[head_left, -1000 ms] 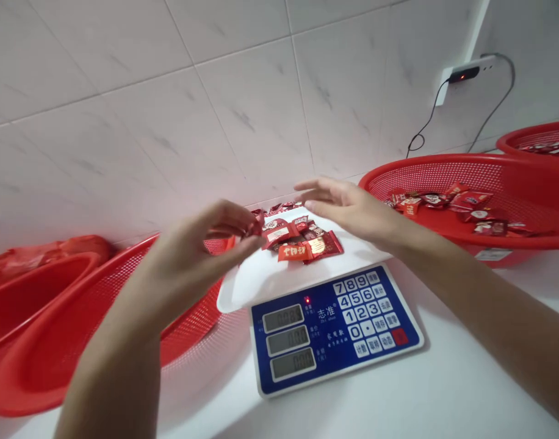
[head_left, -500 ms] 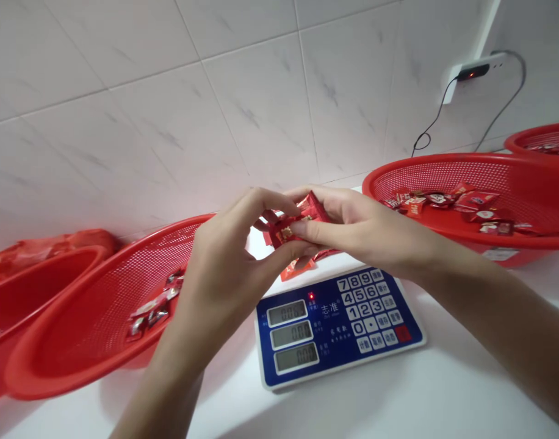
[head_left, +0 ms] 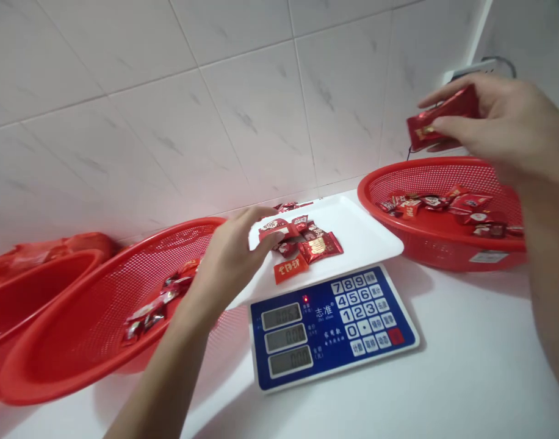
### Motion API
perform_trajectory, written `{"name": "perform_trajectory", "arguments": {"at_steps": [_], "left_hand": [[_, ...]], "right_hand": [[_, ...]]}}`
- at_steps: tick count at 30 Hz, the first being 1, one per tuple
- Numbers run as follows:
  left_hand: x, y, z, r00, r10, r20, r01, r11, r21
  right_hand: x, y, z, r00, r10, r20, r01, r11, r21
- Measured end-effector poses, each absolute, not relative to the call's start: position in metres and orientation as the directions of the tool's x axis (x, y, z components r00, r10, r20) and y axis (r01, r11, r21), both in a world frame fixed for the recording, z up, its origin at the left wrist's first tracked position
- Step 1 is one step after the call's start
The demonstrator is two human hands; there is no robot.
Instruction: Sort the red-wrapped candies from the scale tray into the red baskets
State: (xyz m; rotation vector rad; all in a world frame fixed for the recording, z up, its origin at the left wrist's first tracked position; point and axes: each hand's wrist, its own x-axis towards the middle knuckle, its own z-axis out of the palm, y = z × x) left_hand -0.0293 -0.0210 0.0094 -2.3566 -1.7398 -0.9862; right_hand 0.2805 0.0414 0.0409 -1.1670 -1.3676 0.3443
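At the far left, a red basin (head_left: 27, 299) sits on the white worktop (head_left: 467, 366), with a crumpled red bag (head_left: 66, 244) along its back edge. Just beside it, a tilted red mesh basket (head_left: 64, 341) leans toward the tiled wall (head_left: 256, 103), holding a small heap of wrapped sweets (head_left: 154, 308).

The left hand (head_left: 227, 262) reaches past the basket's rim over a white tray (head_left: 357, 225) on a blue-faced scale (head_left: 332, 326). Its fingers (head_left: 256, 214) are curved and slightly parted, their tips at a pile of red sweet packets (head_left: 304, 244); whether they have hold of one cannot be told. One packet lies apart from the pile, near the tray's front edge.

At the right, the raised right hand (head_left: 506, 125) pinches a red packet (head_left: 442, 116) between thumb and fingers, high above a second red mesh basket (head_left: 444, 256) that holds more packets (head_left: 437, 207).
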Motion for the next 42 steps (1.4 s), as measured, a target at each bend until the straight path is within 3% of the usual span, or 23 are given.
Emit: {"name": "perform_trajectory", "arguments": {"at_steps": [3, 5, 8, 10, 12, 14, 16, 20, 27, 36, 42], "left_hand": [[-0.032, -0.015, 0.004, 0.152, 0.874, 0.462, 0.888, -0.326, 0.325], [-0.035, -0.018, 0.008, 0.103, 0.870, 0.483, 0.871, -0.313, 0.378], [-0.034, -0.016, 0.019, 0.115, 0.888, 0.446, 0.836, -0.329, 0.440], [-0.026, -0.005, 0.023, 0.243, 0.918, 0.313, 0.856, -0.354, 0.376], [-0.013, 0.011, 0.023, 0.371, 0.924, 0.094, 0.895, -0.383, 0.228], [-0.002, 0.024, 0.017, 0.397, 0.908, -0.132, 0.917, -0.387, 0.094], [0.004, 0.032, 0.008, 0.382, 0.885, -0.266, 0.923, -0.381, 0.057], [0.001, 0.032, -0.009, 0.432, 0.891, -0.143, 0.900, -0.416, 0.128], [0.000, 0.027, -0.019, 0.410, 0.911, 0.035, 0.904, -0.412, 0.115], [-0.011, 0.038, -0.019, 0.406, 0.914, 0.000, 0.896, -0.398, 0.196], [-0.012, 0.035, -0.022, 0.413, 0.907, 0.088, 0.887, -0.422, 0.187]], "right_hand": [[0.309, 0.054, 0.034, 0.289, 0.846, 0.448, 0.555, 0.233, -0.799], [0.318, 0.057, 0.032, 0.250, 0.898, 0.362, 0.672, 0.108, -0.733], [0.316, 0.054, 0.034, 0.196, 0.918, 0.344, 0.770, 0.073, -0.634], [0.309, 0.049, 0.039, 0.149, 0.902, 0.405, 0.780, 0.145, -0.608], [0.299, 0.042, 0.044, 0.086, 0.905, 0.417, 0.771, 0.204, -0.603], [0.290, 0.036, 0.047, 0.044, 0.931, 0.362, 0.760, 0.203, -0.617], [0.285, 0.033, 0.048, 0.039, 0.956, 0.290, 0.762, 0.159, -0.628], [0.284, 0.035, 0.047, 0.043, 0.965, 0.260, 0.794, 0.125, -0.595], [0.282, 0.032, 0.046, 0.041, 0.979, 0.201, 0.819, 0.083, -0.568], [0.283, 0.038, 0.039, -0.026, 0.983, 0.183, 0.834, 0.123, -0.538], [0.280, 0.037, 0.038, -0.042, 0.985, 0.169, 0.842, 0.126, -0.524]]}}
